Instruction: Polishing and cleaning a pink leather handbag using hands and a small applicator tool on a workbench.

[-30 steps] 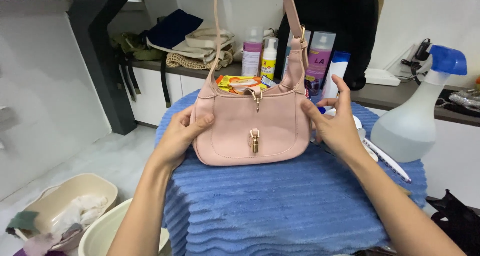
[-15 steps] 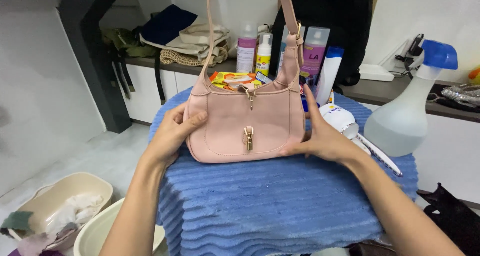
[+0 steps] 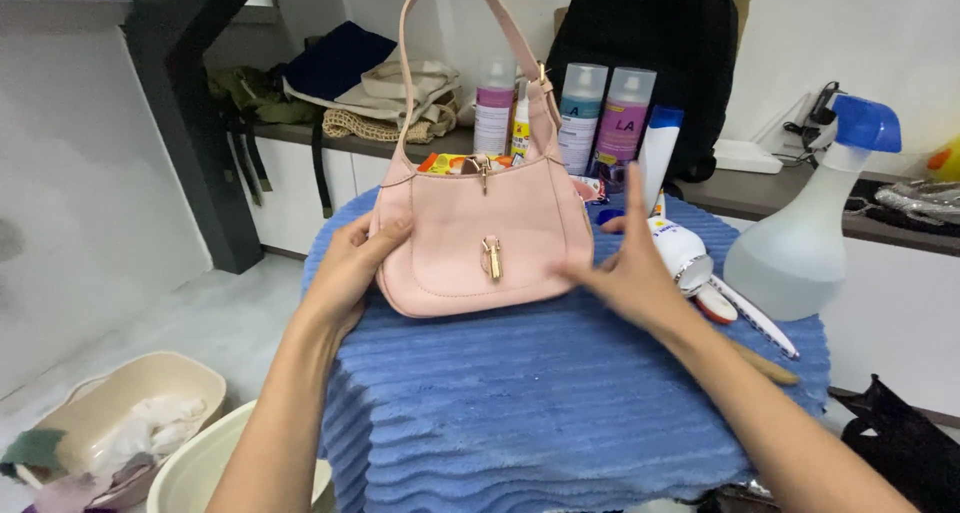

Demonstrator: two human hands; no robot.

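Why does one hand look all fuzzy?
In the head view, the right hand is smeared with motion blur beside the pink handbag; the left hand and the bag's gold clasp look sharp, under soft, even light.

A blue ribbed towel [image 3: 560,413] covers the worktop; a pink bag [image 3: 480,238] stands far centre, a spray bottle [image 3: 800,233] right.

Under your hands there's a ribbed blue towel [image 3: 560,413] covering the whole work surface. Just past your right hand you've got a white brush [image 3: 700,273], and further right a clear spray bottle [image 3: 800,243] with a blue trigger. Beyond your fingers stand 3 tall spray cans [image 3: 600,123]. Down by your left forearm sit 2 beige basins [image 3: 130,413], the farther 1 holding rags.
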